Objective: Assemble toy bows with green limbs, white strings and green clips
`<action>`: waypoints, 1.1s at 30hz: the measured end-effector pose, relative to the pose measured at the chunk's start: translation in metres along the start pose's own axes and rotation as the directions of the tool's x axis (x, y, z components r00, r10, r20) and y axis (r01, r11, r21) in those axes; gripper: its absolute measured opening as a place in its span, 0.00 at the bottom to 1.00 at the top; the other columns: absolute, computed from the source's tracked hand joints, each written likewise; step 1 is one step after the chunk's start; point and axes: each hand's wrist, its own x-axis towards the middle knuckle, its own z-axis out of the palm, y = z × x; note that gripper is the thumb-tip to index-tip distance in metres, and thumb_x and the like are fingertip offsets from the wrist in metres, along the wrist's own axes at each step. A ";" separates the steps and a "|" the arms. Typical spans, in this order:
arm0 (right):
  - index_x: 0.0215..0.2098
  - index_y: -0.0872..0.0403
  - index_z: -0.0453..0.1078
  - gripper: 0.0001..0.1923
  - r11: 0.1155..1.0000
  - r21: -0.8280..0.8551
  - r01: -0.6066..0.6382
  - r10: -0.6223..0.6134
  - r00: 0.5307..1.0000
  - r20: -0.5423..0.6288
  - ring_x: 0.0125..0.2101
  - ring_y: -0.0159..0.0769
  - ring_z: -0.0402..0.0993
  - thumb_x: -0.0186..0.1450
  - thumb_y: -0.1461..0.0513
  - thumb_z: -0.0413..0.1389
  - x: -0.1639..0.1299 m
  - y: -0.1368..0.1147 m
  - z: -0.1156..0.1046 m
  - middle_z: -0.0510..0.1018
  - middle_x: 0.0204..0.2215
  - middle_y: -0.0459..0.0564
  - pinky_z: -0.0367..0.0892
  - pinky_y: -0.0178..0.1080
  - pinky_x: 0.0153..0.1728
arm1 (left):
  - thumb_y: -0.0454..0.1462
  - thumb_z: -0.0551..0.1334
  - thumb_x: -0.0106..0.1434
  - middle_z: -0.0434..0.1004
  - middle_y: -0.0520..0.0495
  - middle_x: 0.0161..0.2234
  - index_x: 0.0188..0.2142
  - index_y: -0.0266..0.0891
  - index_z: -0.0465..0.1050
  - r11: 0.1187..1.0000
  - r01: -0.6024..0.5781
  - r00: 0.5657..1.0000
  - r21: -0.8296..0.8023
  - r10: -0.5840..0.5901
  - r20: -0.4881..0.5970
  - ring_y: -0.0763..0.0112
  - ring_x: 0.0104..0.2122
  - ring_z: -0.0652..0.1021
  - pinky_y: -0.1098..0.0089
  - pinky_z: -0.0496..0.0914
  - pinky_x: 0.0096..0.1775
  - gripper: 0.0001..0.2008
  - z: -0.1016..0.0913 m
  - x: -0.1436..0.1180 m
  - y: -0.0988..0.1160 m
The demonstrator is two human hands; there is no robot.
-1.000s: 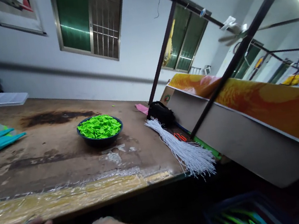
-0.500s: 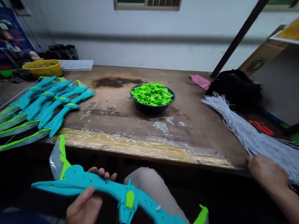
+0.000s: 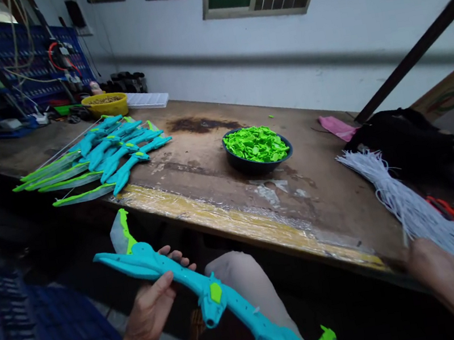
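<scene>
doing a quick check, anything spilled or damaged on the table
Yes: a small green piece lies on the table behind the bowl, apart from the similar-coloured pieces inside. A dark stain also marks the tabletop.

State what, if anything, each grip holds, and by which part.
The left grip holds the teal bow-shaped piece by the limb left of its centre. The right grip is at the white strings; whether it holds any cannot be told.
</scene>
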 end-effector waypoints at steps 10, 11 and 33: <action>0.47 0.53 0.71 0.12 0.603 0.625 0.496 -0.779 0.534 0.328 0.38 0.39 0.77 0.73 0.57 0.49 -0.143 -0.231 0.037 0.78 0.40 0.53 0.73 0.38 0.38 | 0.35 0.79 0.50 0.84 0.44 0.41 0.47 0.38 0.77 0.998 0.019 0.994 0.054 -0.012 -0.110 0.56 0.42 0.82 0.51 0.80 0.47 0.25 0.011 -0.001 -0.008; 0.52 0.54 0.70 0.16 0.543 0.613 0.574 -0.835 0.451 0.317 0.40 0.42 0.77 0.71 0.54 0.55 -0.158 -0.244 0.041 0.77 0.43 0.56 0.74 0.39 0.38 | 0.36 0.79 0.49 0.84 0.44 0.41 0.47 0.38 0.76 0.997 0.017 0.992 0.076 -0.007 -0.125 0.56 0.41 0.83 0.52 0.80 0.46 0.26 0.013 -0.001 -0.009; 0.61 0.53 0.63 0.26 0.381 0.591 0.711 -0.887 0.461 0.017 0.35 0.43 0.81 0.70 0.50 0.57 -0.192 -0.253 0.079 0.78 0.41 0.56 0.80 0.37 0.32 | 0.34 0.78 0.50 0.83 0.42 0.43 0.47 0.38 0.75 0.994 0.096 0.983 -0.059 -0.104 -0.148 0.55 0.45 0.82 0.53 0.74 0.53 0.25 -0.003 -0.009 -0.030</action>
